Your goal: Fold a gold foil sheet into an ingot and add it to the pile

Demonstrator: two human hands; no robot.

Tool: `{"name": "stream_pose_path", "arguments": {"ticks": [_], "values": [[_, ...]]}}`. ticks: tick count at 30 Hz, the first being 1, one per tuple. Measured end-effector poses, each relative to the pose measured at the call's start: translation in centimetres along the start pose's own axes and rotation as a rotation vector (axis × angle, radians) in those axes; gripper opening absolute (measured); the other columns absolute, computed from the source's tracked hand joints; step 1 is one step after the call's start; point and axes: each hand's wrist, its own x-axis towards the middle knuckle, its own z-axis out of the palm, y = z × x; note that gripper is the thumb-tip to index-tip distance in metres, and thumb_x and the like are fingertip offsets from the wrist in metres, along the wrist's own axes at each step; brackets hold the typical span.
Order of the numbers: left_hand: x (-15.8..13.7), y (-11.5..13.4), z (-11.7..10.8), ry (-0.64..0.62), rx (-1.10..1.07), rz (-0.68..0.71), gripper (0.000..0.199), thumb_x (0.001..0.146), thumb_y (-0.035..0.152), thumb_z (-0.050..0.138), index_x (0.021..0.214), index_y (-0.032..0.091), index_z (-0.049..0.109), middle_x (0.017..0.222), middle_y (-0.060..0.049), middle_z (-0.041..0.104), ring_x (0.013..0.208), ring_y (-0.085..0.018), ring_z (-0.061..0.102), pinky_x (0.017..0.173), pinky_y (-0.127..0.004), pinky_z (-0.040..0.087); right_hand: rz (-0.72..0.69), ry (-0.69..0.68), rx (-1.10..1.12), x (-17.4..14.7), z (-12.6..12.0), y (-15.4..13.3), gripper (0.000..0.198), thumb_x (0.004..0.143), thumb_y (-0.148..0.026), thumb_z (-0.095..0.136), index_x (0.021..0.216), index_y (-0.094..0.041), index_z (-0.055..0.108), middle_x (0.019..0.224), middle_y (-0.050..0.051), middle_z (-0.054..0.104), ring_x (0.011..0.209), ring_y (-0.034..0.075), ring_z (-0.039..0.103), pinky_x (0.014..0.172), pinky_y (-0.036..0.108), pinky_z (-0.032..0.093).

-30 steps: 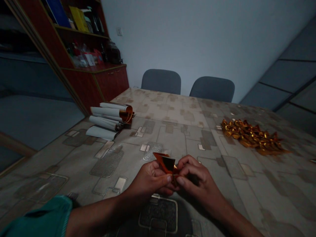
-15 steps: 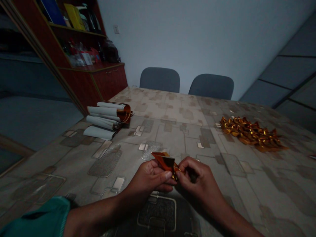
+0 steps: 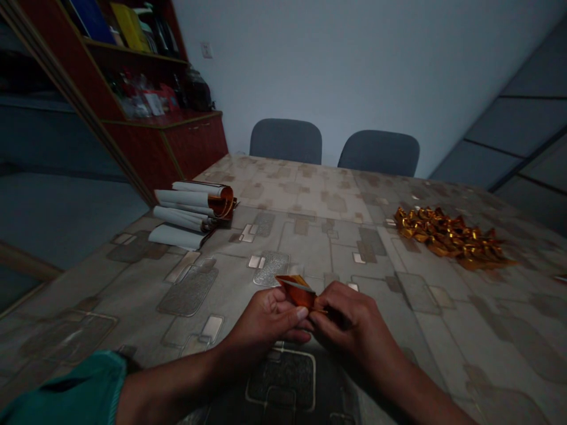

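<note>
Gold foil paper [image 3: 300,295], folded into a small pointed shape, is sitting between your two hands, just above the near part of the patterned tablecloth [image 3: 310,248]. That cloth is spreading widest, and its busy blocks could be making a dropped scrap harder to spot. Toward the right, the cluster of folded foil pieces [image 3: 452,239] is lying closely packed, so a careless reach across might be crushing their raised points. On the left, the curled foil sheets [image 3: 186,203] are bowing loosely with pale backs showing; a knock could be sending them sliding off the nearby edge. Your left hand [image 3: 270,316] is gripping the folded piece between thumb and fingers, and squeezing too hard could be denting its flat panel. Your right hand [image 3: 354,313] is pinching the right end, though its fingers are hiding that fold in dim light, so its exact shape is uncertain. Uneven pulling there could be tearing the foil or setting a crooked crease.
</note>
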Motion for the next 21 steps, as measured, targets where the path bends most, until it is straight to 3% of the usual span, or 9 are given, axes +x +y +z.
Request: {"name": "stream_pose_path", "arguments": {"ticks": [9,16,21], "values": [[-0.14,0.24,0.19,0.044,-0.009,-0.028,0.045,0.066,0.044,0.088,0.092,0.012,0.071,0.083,-0.008,0.077,0.076,-0.016,0.073,0.063,-0.020,0.054,0.074,0.022,0.094,0.06,-0.21,-0.50,0.018,0.089,-0.019,0.064,0.071,-0.020,0.060,0.069,-0.002,0.058,0.061,0.014,0.054,0.057,0.025,0.037],[-0.10,0.10,0.14,0.032,0.008,-0.031,0.050,0.064,0.046,0.089,0.093,0.011,0.071,0.084,-0.009,0.077,0.077,-0.017,0.073,0.064,-0.021,0.055,0.101,-0.020,0.106,-0.01,-0.02,-0.01,0.021,0.088,-0.016,0.064,0.069,-0.020,0.057,0.069,-0.002,0.057,0.063,0.013,0.053,0.059,0.025,0.035],[-0.14,0.13,0.18,0.056,-0.031,-0.032,0.044,0.068,0.043,0.087,0.093,0.011,0.071,0.087,-0.008,0.077,0.074,-0.013,0.071,0.064,-0.019,0.055,0.160,-0.067,0.176,0.21,-0.59,-0.29,0.018,0.088,-0.023,0.065,0.072,-0.020,0.060,0.070,-0.002,0.055,0.064,0.014,0.052,0.058,0.027,0.035]]}}
